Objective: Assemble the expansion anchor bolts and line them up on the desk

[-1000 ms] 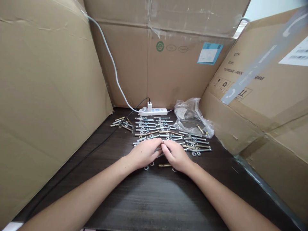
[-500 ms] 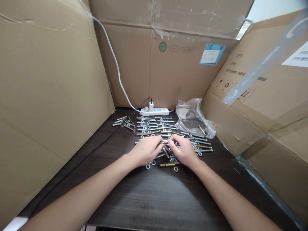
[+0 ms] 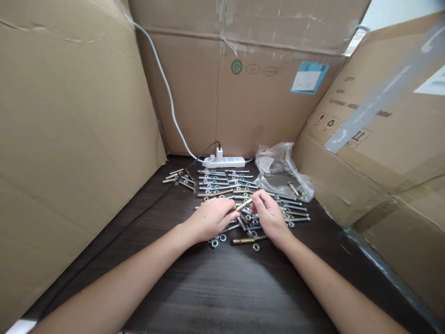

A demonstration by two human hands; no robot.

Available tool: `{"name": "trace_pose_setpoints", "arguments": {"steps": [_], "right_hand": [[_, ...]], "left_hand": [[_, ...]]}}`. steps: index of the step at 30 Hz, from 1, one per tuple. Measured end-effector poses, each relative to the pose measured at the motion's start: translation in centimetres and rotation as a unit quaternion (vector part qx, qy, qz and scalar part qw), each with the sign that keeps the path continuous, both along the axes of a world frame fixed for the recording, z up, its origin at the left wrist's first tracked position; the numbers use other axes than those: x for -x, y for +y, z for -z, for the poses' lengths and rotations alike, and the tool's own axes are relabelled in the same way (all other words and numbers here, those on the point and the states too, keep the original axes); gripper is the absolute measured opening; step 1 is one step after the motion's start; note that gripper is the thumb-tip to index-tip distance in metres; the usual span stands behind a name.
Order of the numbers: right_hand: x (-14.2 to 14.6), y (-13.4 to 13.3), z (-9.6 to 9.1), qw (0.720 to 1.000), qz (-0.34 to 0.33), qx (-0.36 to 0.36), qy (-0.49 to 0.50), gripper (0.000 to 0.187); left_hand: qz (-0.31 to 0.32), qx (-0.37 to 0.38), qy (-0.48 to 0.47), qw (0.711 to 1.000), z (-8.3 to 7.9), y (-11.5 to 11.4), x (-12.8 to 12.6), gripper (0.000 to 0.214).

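Observation:
My left hand [image 3: 213, 216] is closed, pinching the lower end of a brass-coloured metal sleeve [image 3: 244, 204]. The sleeve slants up to the right, and its far end meets the curled fingertips of my right hand [image 3: 268, 214]. Whether anything small sits inside those right fingers is hidden. Under and around both hands lie long bolts [image 3: 297, 219], washers and nuts. Nearer to me, another brass-coloured sleeve [image 3: 243, 241] rests on the table beside a loose hex nut [image 3: 256, 247] and a washer [image 3: 223, 237].
Bolts with washers lie in rows [image 3: 212, 178] behind my hands. A small pile of sleeves and bolts [image 3: 179, 179] sits left, by a black cable. A white power strip [image 3: 227, 162] and a clear plastic bag [image 3: 278, 162] stand at the back. Cardboard boxes [image 3: 243, 106] wall in the dark table [image 3: 194, 287].
My hands have drawn slightly apart, the right one shifting right. More of the sleeve now shows between them, and it has tilted up toward the right.

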State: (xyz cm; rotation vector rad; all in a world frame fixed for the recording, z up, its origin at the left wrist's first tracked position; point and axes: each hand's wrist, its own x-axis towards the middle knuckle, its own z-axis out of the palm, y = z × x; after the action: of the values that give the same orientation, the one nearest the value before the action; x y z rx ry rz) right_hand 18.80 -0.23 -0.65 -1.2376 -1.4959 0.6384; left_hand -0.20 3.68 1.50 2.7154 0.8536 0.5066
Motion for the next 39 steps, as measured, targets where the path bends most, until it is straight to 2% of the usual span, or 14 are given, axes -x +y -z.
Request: {"name": "trace_pose_setpoints", "arguments": {"steps": [4, 7, 10, 13, 17, 20, 23, 29, 34, 37, 39], "right_hand": [[1.4, -0.6, -0.5, 0.999, -0.04, 0.013, -0.008, 0.017], [2.4, -0.9, -1.0, 0.997, -0.027, 0.004, -0.073, 0.017], [1.9, -0.2, -2.2, 0.986, -0.015, -0.025, -0.163, 0.023], [-1.0, 1.6, -3.7, 0.966, 0.004, -0.015, -0.258, 0.028], [-7.4, 4.6, -4.8, 0.914, 0.06, 0.08, -0.392, 0.034], [-11.4, 6.5, -4.3, 0.87, 0.11, 0.16, -0.453, 0.033], [-13.0, 8.0, -3.2, 0.845, 0.14, 0.202, -0.474, 0.032], [-12.7, 10.5, -1.9, 0.844, 0.123, 0.221, -0.473, 0.029], [-13.4, 12.6, -2.5, 0.837, 0.08, 0.24, -0.485, 0.022], [-13.4, 13.8, -3.1, 0.839, 0.121, 0.22, -0.483, 0.026], [-12.8, 14.5, -3.2, 0.845, 0.163, 0.189, -0.473, 0.039]], "left_hand": [[-0.036, -0.024, 0.012, 0.999, 0.6, -0.4, -0.5, 0.029], [-0.034, -0.02, 0.001, 0.999, 0.8, -0.4, -0.6, 0.025], [-0.031, -0.01, 0.001, 0.999, 0.7, -0.3, -0.4, 0.026], [-0.029, 0.006, -0.001, 1.0, 0.4, -0.2, -0.2, 0.028], [-0.028, 0.031, -0.018, 0.999, 0.3, 0.1, 0.1, 0.028], [-0.039, 0.058, -0.033, 0.997, 0.4, 0.6, 0.4, 0.029], [-0.055, 0.087, -0.045, 0.994, 0.5, 1.2, 0.8, 0.028], [-0.062, 0.144, -0.051, 0.986, 0.8, 2.0, 1.5, 0.026], [-0.063, 0.178, -0.057, 0.98, 0.8, 2.4, 1.7, 0.025], [-0.052, 0.188, -0.058, 0.979, 0.7, 2.5, 1.6, 0.025], [-0.049, 0.192, -0.052, 0.979, 0.7, 2.6, 1.5, 0.025]]}}
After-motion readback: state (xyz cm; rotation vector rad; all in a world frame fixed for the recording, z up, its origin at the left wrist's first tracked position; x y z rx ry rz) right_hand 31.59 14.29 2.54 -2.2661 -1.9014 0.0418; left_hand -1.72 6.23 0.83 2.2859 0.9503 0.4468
